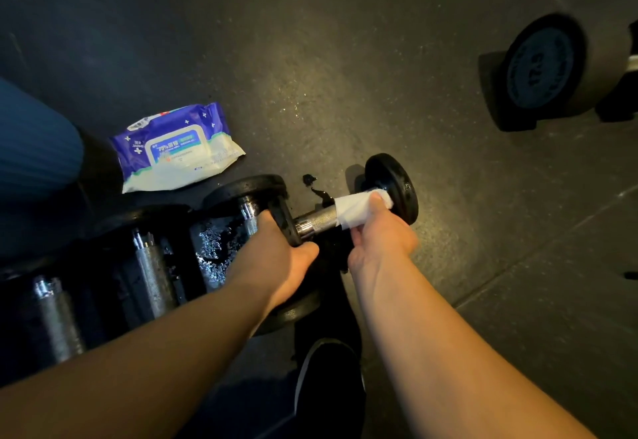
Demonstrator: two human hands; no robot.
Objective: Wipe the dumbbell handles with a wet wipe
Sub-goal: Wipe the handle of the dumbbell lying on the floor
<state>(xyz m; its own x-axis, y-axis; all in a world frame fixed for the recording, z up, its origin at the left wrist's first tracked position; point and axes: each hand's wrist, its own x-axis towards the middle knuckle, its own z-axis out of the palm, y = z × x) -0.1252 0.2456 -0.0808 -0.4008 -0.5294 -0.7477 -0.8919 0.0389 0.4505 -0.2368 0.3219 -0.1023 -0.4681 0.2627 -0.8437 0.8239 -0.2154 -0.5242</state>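
While left hand (276, 259) clamps dumbbell's (345, 210) near plate, right hand (379, 235) pinches wet wipe (355, 209) around handle (316, 219), wipe pack (176, 148) on floor (310, 58).

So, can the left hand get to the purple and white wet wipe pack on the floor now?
Probably yes: the purple and white wipe pack lies uncovered on the floor, but the left hand must first release the black dumbbell plate.

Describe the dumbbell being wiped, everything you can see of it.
The dumbbell is small, with two round black end plates and a knurled, shiny metal handle. It lies roughly level, close above the dark floor, beside other dumbbells. The left hand grips its near plate; the right hand presses a white wipe around the handle's far end, next to the far plate.
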